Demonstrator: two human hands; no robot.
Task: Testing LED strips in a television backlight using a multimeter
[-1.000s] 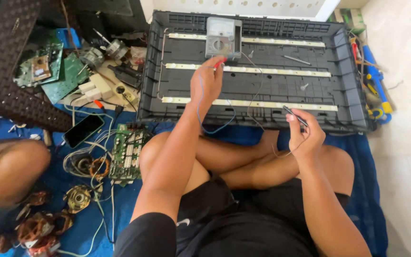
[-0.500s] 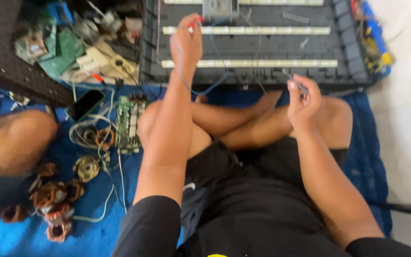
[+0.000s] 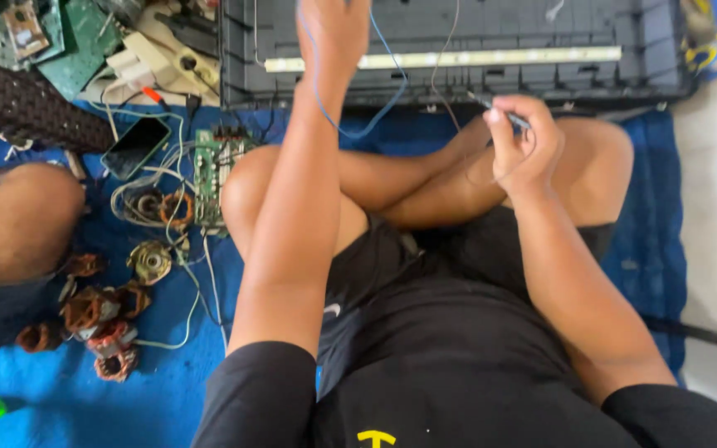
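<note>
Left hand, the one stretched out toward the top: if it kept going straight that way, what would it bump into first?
Probably the dark ribbed panel itself: the left hand already reaches over it, just past the pale light strip. Its fingertips are cut off by the picture's edge, so contact is unclear.

Left hand (image 3: 334, 29) fingertips — seemingly cropped.

Tray (image 3: 665, 50): matt dark ribbed plastic. Strip (image 3: 458, 58): pale, smooth. Mat (image 3: 168, 382): blue cloth, creased. Phone (image 3: 135, 147): glossy black glass. Coils (image 3: 93, 311): copper wire, dull.
</note>
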